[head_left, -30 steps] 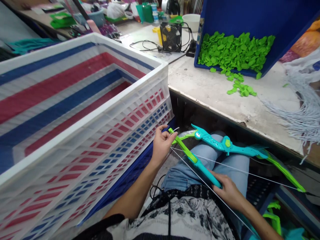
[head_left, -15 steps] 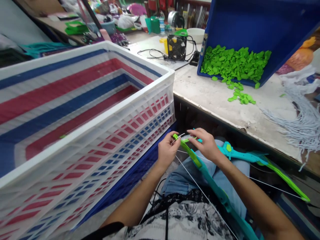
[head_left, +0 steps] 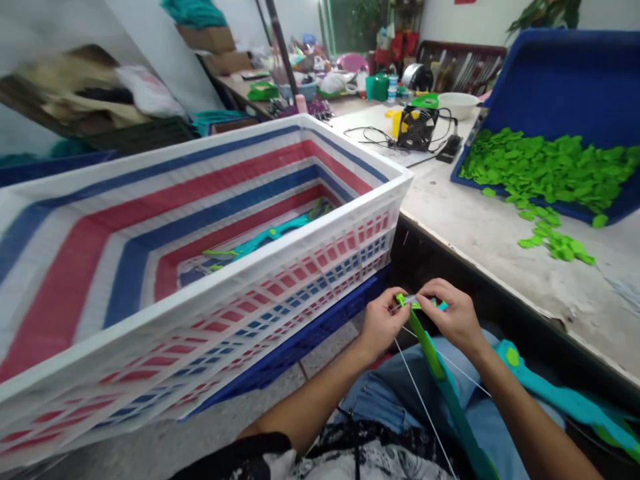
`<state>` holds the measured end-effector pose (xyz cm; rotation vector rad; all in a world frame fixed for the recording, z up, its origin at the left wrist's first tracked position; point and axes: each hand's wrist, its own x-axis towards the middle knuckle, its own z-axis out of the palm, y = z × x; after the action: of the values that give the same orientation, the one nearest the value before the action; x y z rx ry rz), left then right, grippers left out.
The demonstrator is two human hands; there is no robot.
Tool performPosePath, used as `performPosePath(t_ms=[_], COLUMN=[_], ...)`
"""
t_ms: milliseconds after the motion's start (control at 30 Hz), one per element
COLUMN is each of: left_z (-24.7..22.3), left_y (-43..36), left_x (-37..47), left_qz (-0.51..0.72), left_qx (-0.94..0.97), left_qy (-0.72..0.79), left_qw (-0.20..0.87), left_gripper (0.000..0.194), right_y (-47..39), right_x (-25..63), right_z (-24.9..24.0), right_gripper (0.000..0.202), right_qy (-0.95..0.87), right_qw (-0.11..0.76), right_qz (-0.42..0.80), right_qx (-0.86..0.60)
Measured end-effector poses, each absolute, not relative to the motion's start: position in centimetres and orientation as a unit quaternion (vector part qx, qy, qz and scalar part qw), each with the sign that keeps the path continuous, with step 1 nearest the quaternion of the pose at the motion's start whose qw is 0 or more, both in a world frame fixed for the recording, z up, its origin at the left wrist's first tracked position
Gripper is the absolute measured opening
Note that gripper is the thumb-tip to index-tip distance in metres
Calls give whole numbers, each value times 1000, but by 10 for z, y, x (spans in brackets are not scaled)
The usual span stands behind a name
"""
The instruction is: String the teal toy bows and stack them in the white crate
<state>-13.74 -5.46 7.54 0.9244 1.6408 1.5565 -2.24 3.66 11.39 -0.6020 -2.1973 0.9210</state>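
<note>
One toy bow [head_left: 434, 353] slants over the lap [head_left: 373, 393], its long axis running from the pinching left hand [head_left: 383, 323] toward the body; the right hand [head_left: 453, 317], fingers narrowed, hold unclear, is just right of its green tip [head_left: 401, 299].

Pale walls [head_left: 607, 19] rise behind the room, with a green-tinted window [head_left: 356, 27] at the back and a dark slatted wooden bench [head_left: 465, 60] to its right. A long, scuffed whitish worktable [head_left: 450, 207] runs from the right foreground toward them. Soft, even light falls over the grey speckled floor [head_left: 175, 447].
</note>
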Motion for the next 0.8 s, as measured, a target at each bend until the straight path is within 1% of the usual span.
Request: performPosePath(t_ms=[67, 133, 233, 267, 333, 400, 467, 533, 567, 633, 700, 800], left_z=[74, 72, 68, 67, 68, 74, 85, 97, 103, 114, 124, 141], left_y=[-51, -48, -48, -48, -47, -41, -30, -16, -10, -2, -1, -9], left_x=[-138, -140, -143, -145, -148, -149, -149, -149, -150, -155, -163, -173], left_qz=[600, 603, 621, 621, 602, 571, 560, 567, 572, 577, 560, 492], left_qx=[359, 379, 415, 432, 472, 487, 447, 373, 336, 301, 338, 462], left_qy=[632, 635, 605, 588, 569, 567, 558, 530, 515, 506, 535, 624], left_qw=[335, 298, 277, 286, 304, 339, 418, 508, 542, 566, 534, 394], left_gripper=[22, 18, 15, 16, 19, 19, 25, 38, 42, 42, 33, 15], right_y=[36, 43, 78, 94, 120, 124, 101, 61, 42, 13, 2, 5], right_x=[-26, -27, -21, -16, -8, -5, -9, -20, -26, -35, -41, -45], right_z=[110, 104, 97, 97, 102, 112, 120, 123, 121, 113, 103, 92], right_gripper=[19, 22, 21, 20, 19, 19, 17, 12, 10, 8, 8, 8], right_qy=[-844, -835, -789, -753, -641, -551, -585, -708, -745, -763, -743, -711], right_qw=[349, 361, 403, 436, 530, 601, 606, 551, 539, 548, 570, 574], right_qz=[325, 316, 315, 308, 283, 263, 269, 276, 262, 232, 224, 269], right_qx=[-245, -269, -341, -384, -477, -515, -466, -346, -294, -254, -270, -306])
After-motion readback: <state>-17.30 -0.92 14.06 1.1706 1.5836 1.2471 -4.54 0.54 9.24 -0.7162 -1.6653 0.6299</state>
